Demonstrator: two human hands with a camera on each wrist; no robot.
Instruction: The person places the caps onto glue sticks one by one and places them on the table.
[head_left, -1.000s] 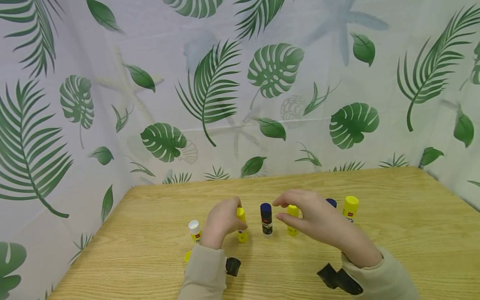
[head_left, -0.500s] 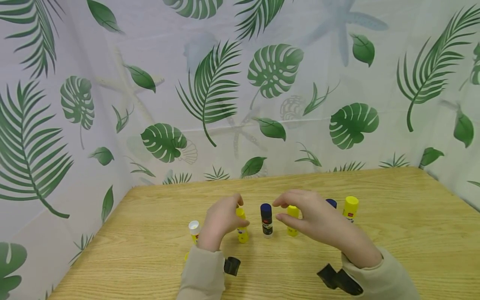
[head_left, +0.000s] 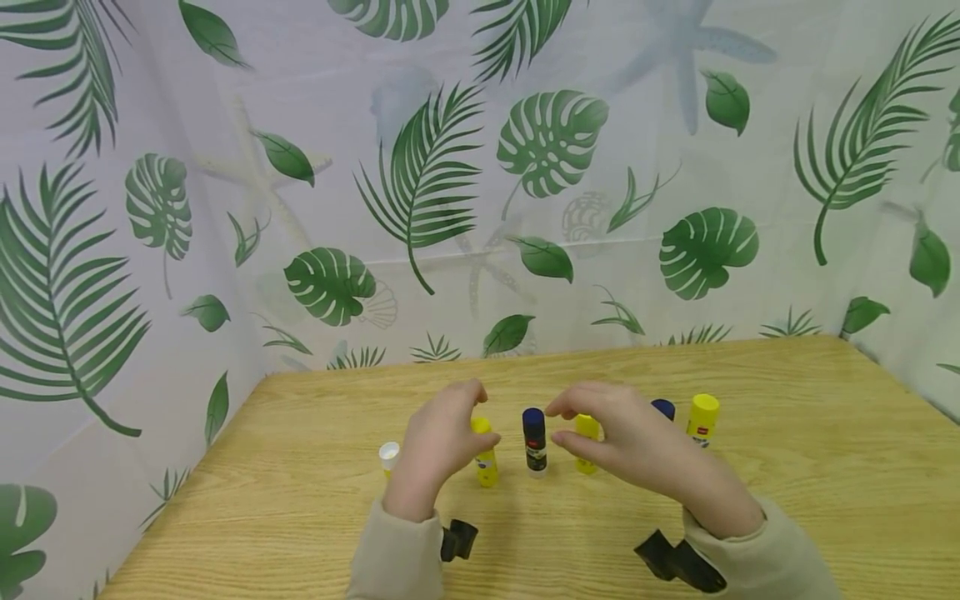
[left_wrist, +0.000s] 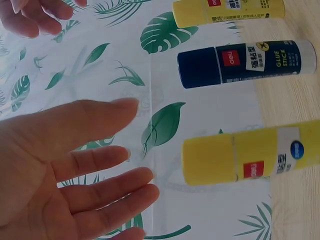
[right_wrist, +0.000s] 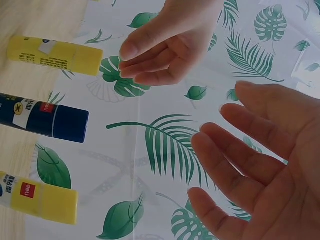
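My left hand, its fingers loosely bent, hovers just behind and above a yellow glue stick without gripping it. In the left wrist view that hand's thumb and fingers are spread, with a gap between them and the yellow cap. A navy glue stick stands upright between the two hands. My right hand hangs relaxed over another yellow glue stick, which it partly hides. The right wrist view has its fingers apart and holding nothing, clear of the yellow cap.
Right of the right hand stand a large yellow glue stick and a navy cap, partly hidden by that hand. A white-topped yellow stick is half hidden behind the left arm. A leaf-print cloth hangs behind the wooden table.
My left hand has lifted off the yellow glue stick and drawn slightly up, its fingers opening. The stick stays standing. The right hand has hardly moved. The left sleeve now covers the small yellow piece.
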